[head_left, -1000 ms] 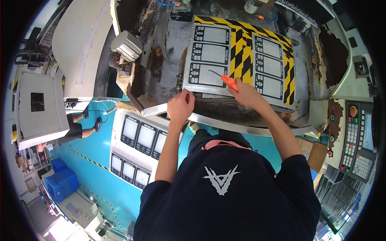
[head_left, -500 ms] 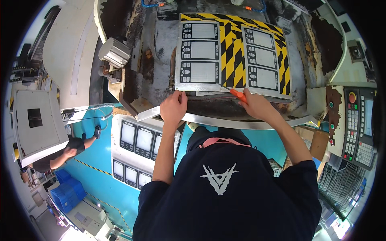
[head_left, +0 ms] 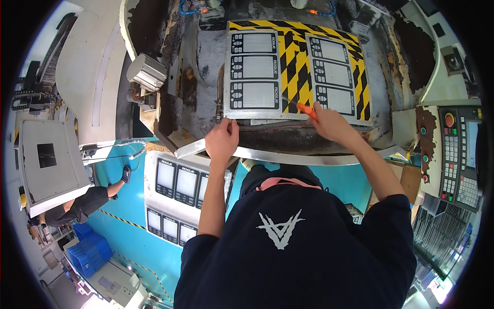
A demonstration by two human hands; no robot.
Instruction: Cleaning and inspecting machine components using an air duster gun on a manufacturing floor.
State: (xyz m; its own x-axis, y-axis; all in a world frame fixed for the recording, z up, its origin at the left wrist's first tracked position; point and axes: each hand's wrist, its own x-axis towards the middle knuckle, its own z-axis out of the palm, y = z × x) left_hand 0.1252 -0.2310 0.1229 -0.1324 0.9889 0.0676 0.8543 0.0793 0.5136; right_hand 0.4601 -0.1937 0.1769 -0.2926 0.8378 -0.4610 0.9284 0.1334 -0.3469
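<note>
A flat plate (head_left: 252,115) lies in the machine bed, carrying several white panels in black frames with small buttons (head_left: 259,96). Yellow-and-black striped tape (head_left: 295,62) covers the plate between and around them. My left hand (head_left: 222,140) is closed with its fingertips gripping the plate's near left edge; its thumb is partly hidden. In my right hand (head_left: 332,125) is an orange-handled tool (head_left: 307,110) with a thin shaft, pointing left over the tape near the plate's front. The tip is too fine to make out.
Another sheet of framed panels (head_left: 174,201) rests at lower left. A metal ledge (head_left: 278,156) crosses in front of me. A motor-like cylinder (head_left: 146,71) stands left, a control panel (head_left: 459,157) right. Someone in dark shorts (head_left: 85,203) is at far left.
My right hand has shifted slightly, and the tool's tip has moved up and away from the near panel's corner onto the tape. My left hand stays at the plate's edge.
</note>
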